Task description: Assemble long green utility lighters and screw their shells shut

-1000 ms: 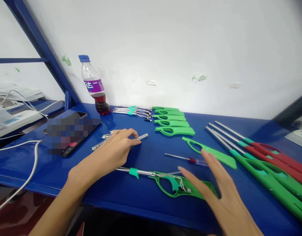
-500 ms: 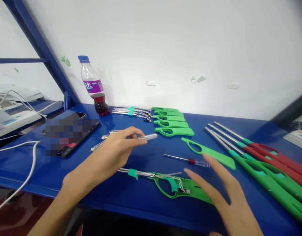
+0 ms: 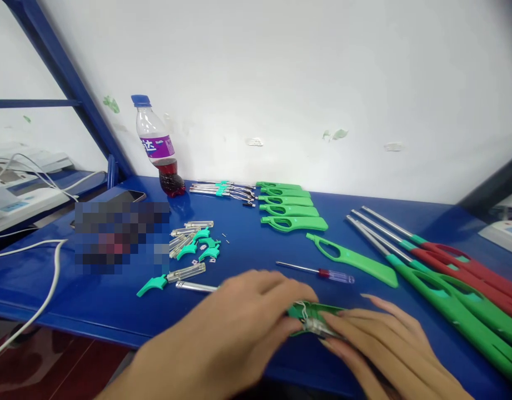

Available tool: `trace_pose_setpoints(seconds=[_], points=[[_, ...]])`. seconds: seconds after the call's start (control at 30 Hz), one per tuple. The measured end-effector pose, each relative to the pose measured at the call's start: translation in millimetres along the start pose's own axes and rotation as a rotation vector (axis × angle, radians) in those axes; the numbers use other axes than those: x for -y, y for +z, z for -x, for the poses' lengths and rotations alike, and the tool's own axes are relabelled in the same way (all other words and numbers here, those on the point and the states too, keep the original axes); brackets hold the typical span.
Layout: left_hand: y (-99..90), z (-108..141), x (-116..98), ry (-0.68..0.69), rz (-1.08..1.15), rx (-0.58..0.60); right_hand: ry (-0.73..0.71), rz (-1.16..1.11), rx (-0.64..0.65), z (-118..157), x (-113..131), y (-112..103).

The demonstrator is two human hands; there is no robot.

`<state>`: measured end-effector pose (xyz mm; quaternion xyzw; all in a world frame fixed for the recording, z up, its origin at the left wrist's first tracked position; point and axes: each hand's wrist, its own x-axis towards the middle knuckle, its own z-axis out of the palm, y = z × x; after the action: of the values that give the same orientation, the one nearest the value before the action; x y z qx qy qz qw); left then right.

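An opened green long-necked lighter (image 3: 329, 309) lies low in the middle, its metal tube (image 3: 193, 286) sticking out to the left from behind my fingers. My left hand (image 3: 239, 328) is closed on its handle, the fingertips near the white wires. In that handle shell a clear fuel tank (image 3: 315, 326) lies tilted, pinched by my right hand (image 3: 389, 344). Much of the handle is covered by both hands. Left of them are several clear tanks (image 3: 193, 224) and teal triggers (image 3: 209, 253); one trigger (image 3: 152, 285) lies against a tank (image 3: 187, 271).
A screwdriver (image 3: 337, 276) and a green shell half (image 3: 364, 264) lie beyond my hands. More green shells (image 3: 295, 223) and tube assemblies (image 3: 222, 189) line the wall. Lighters with red and green handles (image 3: 456, 300) are at right. A drink bottle (image 3: 158, 147) stands at the back left.
My left hand has moved right and down, bringing the clear tank to the opened lighter. The right hand, spread before, has closed in on the tank. Triggers and tanks at left are now uncovered.
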<state>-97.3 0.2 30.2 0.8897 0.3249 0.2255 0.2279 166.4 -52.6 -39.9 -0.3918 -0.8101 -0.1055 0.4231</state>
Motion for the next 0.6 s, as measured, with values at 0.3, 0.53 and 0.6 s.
trace_pose_setpoints(seconds=[0.3, 0.53, 0.6], points=[[-62.3, 23.2, 75.8, -0.304, -0.598, -0.014, 0.033, 0.036, 0.056, -5.1, 0.1, -0.4], [-54.4, 17.9, 72.3, -0.388, -0.659, 0.017, 0.038, 0.026, 0.027, -5.3, 1.1, 3.0], [-52.4, 13.9, 69.3, -0.418, -0.678, 0.026, 0.031, 0.027, 0.015, -4.8, 1.1, 3.4]])
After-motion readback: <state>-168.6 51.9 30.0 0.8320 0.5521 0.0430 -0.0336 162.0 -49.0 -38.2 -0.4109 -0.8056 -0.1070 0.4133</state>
